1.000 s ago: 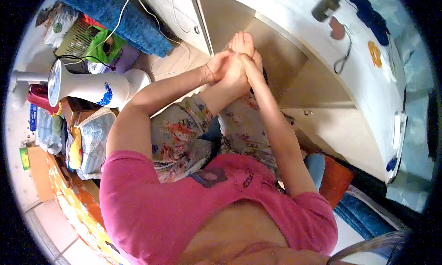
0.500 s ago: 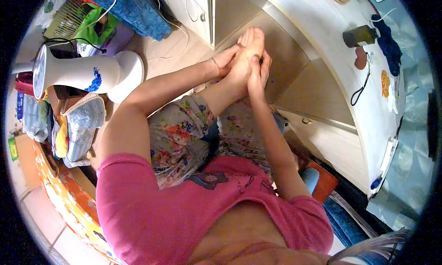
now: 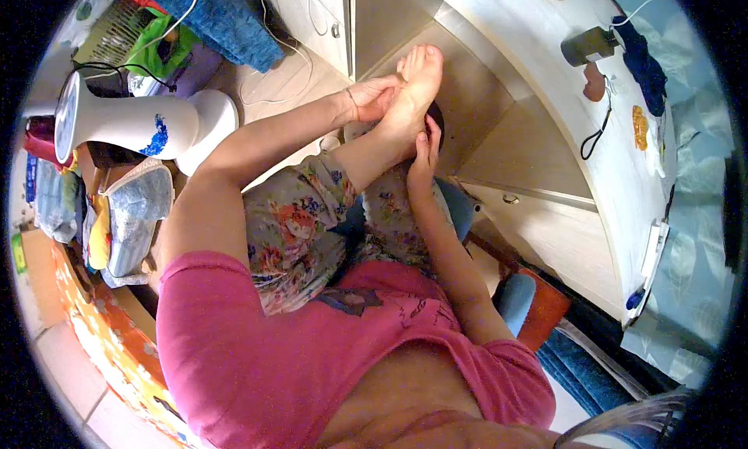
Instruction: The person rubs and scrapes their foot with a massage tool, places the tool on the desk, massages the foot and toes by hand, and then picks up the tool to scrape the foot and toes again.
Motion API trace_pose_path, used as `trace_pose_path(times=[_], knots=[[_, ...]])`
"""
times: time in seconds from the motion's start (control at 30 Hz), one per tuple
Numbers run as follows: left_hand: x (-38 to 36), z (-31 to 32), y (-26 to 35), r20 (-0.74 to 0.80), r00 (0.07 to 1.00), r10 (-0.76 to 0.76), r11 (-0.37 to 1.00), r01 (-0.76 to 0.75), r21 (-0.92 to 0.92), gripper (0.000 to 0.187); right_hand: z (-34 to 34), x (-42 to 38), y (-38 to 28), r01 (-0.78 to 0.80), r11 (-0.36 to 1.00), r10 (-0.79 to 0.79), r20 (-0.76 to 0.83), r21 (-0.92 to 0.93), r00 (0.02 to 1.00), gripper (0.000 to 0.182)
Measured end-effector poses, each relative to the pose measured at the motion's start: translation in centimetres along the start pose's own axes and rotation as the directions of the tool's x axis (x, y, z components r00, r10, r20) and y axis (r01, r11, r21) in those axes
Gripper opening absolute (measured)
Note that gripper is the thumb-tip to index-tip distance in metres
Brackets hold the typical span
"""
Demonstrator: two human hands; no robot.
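Observation:
A bare foot point(image 3: 418, 90) is raised in front of me, toes pointing up and away. My left hand point(image 3: 375, 97) wraps the outer side of the foot, its fingers partly hidden beneath. Against the inner side by the heel, my right hand point(image 3: 423, 149) has its thumb and fingers curled on the skin; part of its grip is hidden. Floral trousers point(image 3: 300, 223) cover the leg up to the shin, and a pink shirt point(image 3: 312, 348) fills the lower view.
A white pedestal-like stand point(image 3: 156, 129) with a blue patch lies on its side at left, near folded clothes point(image 3: 136, 215). At right, a curved white desk point(image 3: 538, 67) holds a dark bottle point(image 3: 588, 46) and a looped cord point(image 3: 596, 141). A blue cloth point(image 3: 226, 20) hangs at top left.
My right hand has slid from the top of the foot down to the heel side. The left hand keeps its hold, and the view has shifted slightly.

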State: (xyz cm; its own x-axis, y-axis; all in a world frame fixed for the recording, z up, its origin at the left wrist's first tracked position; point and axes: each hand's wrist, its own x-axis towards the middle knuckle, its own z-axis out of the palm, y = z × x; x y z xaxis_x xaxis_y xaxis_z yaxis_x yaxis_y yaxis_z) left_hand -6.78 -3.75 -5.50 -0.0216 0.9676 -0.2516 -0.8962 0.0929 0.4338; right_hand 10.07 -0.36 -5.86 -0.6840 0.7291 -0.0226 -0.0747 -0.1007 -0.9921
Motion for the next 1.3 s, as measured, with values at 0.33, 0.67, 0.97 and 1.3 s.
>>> trace_pose_path(times=[0.33, 0.67, 0.97, 1.3], knots=[[-0.1, 2.4, 0.0, -0.084, 0.996, 0.032, 0.999, -0.032, 0.006, 0.037, -0.2, 0.0, 1.1, 0.098, 0.989, -0.099, -0.005, -0.112, 0.995, 0.043], [0.4, 0.4, 0.1, -0.027, 1.0, -0.014, 0.997, 0.015, 0.07, 0.039, -0.5, 0.3, 2.3, 0.109, 0.988, -0.105, 0.044, -0.108, 0.994, 0.038], [1.5, -1.2, 0.0, -0.07, 0.998, -0.003, 0.982, 0.016, 0.186, 0.035, -0.3, 0.3, 3.1, 0.084, 0.996, -0.083, 0.02, -0.024, 0.996, 0.04], [1.3, -0.7, -0.3, -0.089, 0.995, 0.047, 0.989, -0.033, 0.146, 0.028, 0.1, 0.1, 1.3, 0.038, 0.993, -0.037, 0.012, -0.111, 0.999, 0.04]])
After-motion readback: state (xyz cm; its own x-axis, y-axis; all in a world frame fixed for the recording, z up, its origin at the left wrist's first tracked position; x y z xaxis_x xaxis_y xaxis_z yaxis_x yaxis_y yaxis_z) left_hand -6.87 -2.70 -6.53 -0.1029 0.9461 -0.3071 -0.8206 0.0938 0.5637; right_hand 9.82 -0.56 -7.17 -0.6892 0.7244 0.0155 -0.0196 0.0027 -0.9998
